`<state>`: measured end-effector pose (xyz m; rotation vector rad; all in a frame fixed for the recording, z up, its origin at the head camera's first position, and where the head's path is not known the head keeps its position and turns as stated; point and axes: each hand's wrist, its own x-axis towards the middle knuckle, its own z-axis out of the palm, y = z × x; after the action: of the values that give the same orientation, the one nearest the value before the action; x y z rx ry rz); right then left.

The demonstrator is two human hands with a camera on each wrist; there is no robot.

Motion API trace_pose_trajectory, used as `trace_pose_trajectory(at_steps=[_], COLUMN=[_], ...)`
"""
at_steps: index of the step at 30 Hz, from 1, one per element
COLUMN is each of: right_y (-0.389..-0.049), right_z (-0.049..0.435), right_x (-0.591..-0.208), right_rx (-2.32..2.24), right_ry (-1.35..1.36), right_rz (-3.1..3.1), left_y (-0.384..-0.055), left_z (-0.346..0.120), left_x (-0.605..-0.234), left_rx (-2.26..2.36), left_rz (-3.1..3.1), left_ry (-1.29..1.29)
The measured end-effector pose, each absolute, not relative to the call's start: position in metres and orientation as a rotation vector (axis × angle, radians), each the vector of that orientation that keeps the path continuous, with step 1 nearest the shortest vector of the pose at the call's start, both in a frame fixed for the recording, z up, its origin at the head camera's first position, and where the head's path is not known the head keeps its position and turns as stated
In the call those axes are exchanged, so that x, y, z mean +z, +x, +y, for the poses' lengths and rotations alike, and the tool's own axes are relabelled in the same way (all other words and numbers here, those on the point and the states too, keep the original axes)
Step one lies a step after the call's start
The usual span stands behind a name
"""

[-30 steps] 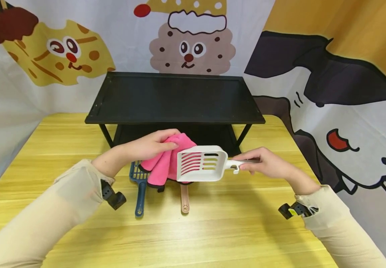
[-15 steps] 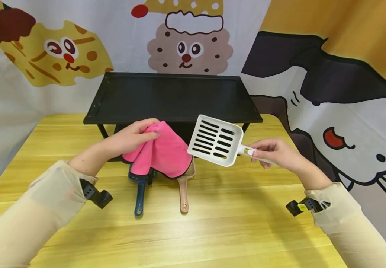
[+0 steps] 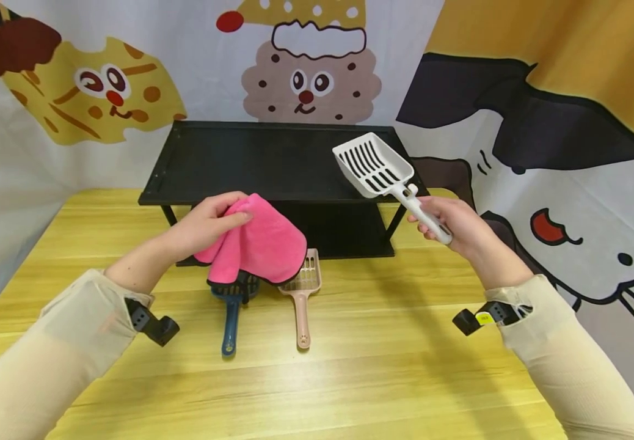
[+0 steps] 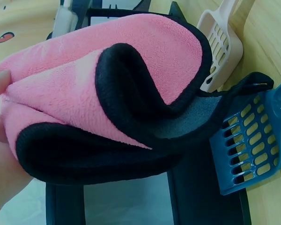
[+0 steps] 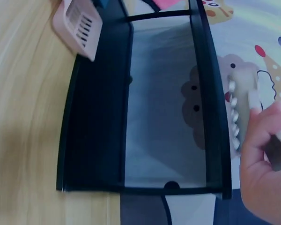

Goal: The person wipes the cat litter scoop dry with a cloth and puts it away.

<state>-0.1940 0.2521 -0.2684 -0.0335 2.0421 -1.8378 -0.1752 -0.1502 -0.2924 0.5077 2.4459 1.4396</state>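
Note:
My left hand [image 3: 212, 223] pinches a pink cloth [image 3: 273, 241] with black edging, which hangs folded above the scoops on the table. In my right hand [image 3: 451, 223] is the handle of a white slotted litter scoop [image 3: 374, 165], its head raised over the right part of the black rack's top. Below the cloth lies a blue litter scoop [image 3: 231, 324], its head partly covered in the head view; the left wrist view shows its slotted head [image 4: 253, 145]. Beside it a pale pink litter scoop [image 3: 302, 315] lies with its handle toward me.
A two-tier black rack [image 3: 262, 162] stands at the back of the wooden table [image 3: 361, 379]. Behind it hangs a curtain [image 3: 201, 61] printed with cartoon figures, which also runs along the right side.
The white scoop has moved up and right, away from the cloth, and tilted with its head upward. The cloth has shifted left and up, uncovering more of the pale pink scoop.

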Motion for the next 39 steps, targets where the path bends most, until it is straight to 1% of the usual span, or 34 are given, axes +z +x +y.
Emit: trace_pose_trajectory(at_steps=[6,12,21,25,31,35,39], right_y=[-0.202,-0.206,-0.188,-0.181,-0.181,-0.184,-0.189], right_z=[0.246,0.238,0.256,0.267,0.267,0.257,0.243], right_x=[-0.267,-0.267,-0.267,-0.27,-0.282,-0.286,-0.287], right_rx=[-1.94,-1.942,-1.79,-1.781,-1.925,-2.067,-2.128], right_ry=[0.05,0.023,-0.042,-0.024,0.038,0.103,0.141], right_rz=[1.866,1.864,1.945,1.923,1.747,1.581,1.574], left_y=[-0.175,-0.176,-0.179,-0.178,-0.177,-0.177,-0.176], left_z=[-0.151,-0.149,-0.144,-0.145,-0.147,-0.147,-0.147], left_x=[-0.293,-0.294,-0.296,-0.295,-0.295,-0.297,-0.299], left_rx=[1.48,1.503,1.506,1.482,1.508,1.518,1.516], left_rz=[2.441,2.463,2.534,2.57,2.544,2.529,2.545], left_ry=[0.453,0.432,0.411,0.41,0.412,0.408,0.402])
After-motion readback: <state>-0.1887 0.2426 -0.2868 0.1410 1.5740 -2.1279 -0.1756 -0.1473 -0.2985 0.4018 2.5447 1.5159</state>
